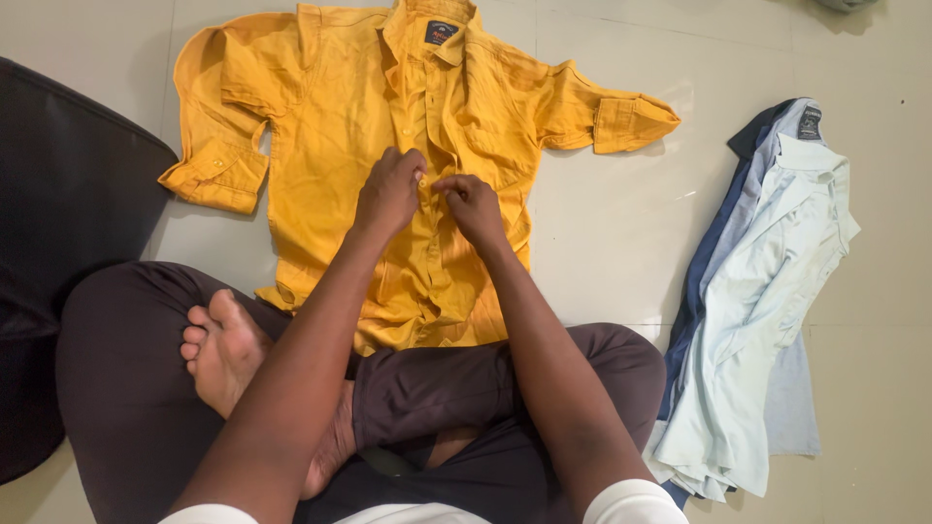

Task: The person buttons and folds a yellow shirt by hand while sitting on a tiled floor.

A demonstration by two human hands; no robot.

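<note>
Mustard-yellow cotton shirt [340, 126] lies flat, front up, on the tiled floor [621, 223], sleeves spread; long axis runs 12 to 6, collar at 12. Left hand [388, 194] and right hand [476, 209], palms down, meet mid-front, fingertips pinching the button strip. Pile of pale shirts [757, 320] at 3.

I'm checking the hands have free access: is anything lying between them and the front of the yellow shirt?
Nothing visible. The left hand and right hand already rest on the yellow shirt, fingers pinching its button strip. The pile of shirts lies apart, to the right.
</note>
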